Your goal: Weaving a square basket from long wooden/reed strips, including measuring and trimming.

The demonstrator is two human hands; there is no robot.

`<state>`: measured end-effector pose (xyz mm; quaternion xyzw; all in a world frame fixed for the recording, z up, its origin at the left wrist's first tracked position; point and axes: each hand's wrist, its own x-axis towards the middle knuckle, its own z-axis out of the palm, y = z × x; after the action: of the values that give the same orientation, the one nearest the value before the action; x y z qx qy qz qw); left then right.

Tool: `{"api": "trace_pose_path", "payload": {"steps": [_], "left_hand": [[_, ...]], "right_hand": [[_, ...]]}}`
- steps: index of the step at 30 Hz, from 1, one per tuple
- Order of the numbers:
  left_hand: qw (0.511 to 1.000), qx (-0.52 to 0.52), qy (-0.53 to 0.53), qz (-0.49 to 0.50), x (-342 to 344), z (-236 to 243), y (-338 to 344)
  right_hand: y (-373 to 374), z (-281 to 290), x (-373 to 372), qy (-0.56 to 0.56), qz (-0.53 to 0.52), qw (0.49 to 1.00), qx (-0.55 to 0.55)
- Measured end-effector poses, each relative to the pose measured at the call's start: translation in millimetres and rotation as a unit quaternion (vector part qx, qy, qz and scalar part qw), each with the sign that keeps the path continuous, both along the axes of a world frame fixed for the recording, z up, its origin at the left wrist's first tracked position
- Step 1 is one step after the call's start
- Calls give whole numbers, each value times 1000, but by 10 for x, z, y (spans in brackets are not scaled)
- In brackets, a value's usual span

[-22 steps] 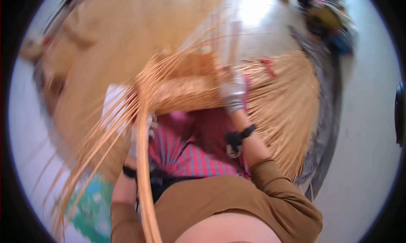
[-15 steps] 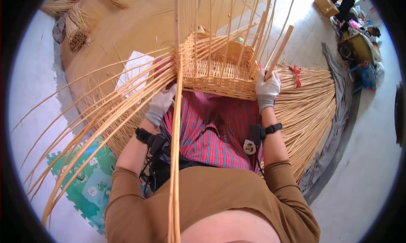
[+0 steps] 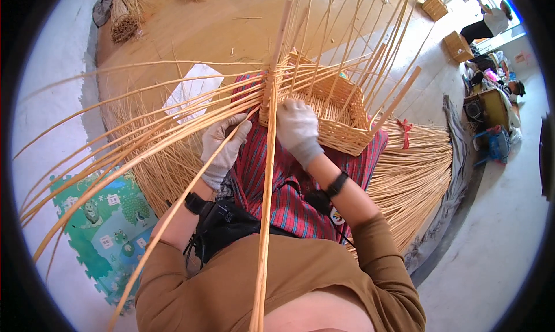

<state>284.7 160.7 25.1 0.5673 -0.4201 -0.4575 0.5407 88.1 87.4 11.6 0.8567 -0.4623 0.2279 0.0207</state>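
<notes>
A half-woven wicker basket (image 3: 341, 136) rests tilted on my lap, with upright stakes along its walls and flat wooden sticks at its corners. Many long willow rods (image 3: 167, 136) fan out leftward from its near left corner. My left hand (image 3: 222, 150), in a whitish glove, pinches one of these willow rods below that corner; the rod slants down past my left forearm. My right hand (image 3: 298, 127), gloved too, is curled over the basket wall beside the same corner, its fingertips partly hidden. A pair of rods hangs toward me between my hands.
A red plaid cloth (image 3: 289, 210) covers my lap. To the right lies a large bundle of rods (image 3: 404, 187) with a red tie; looser rods (image 3: 156, 164) lie left. A green foam mat (image 3: 104, 228) is at lower left. Farther off, a person (image 3: 491, 23) stands near other baskets (image 3: 457, 46).
My right hand has left the basket's right corner and come over to its left corner. The basket has turned and shifted right. One rod now slants separately through my left hand.
</notes>
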Motion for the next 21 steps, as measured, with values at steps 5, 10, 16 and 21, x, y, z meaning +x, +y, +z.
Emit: {"api": "trace_pose_path", "payload": {"steps": [5,10,16,21], "left_hand": [[999,21,37,32,-24,124,-16],[997,-32,60,35,-2,173,-316],[985,-74,-70,-140,247,-57,-41],[966,-121,-132,-188,404,-321,164]], "right_hand": [[-291,-174,197,105,-25,992,63],[-315,-416,210,101,-47,994,-24],[-295,-430,163,27,-24,999,-23],[280,268,85,-174,175,967,60]]}}
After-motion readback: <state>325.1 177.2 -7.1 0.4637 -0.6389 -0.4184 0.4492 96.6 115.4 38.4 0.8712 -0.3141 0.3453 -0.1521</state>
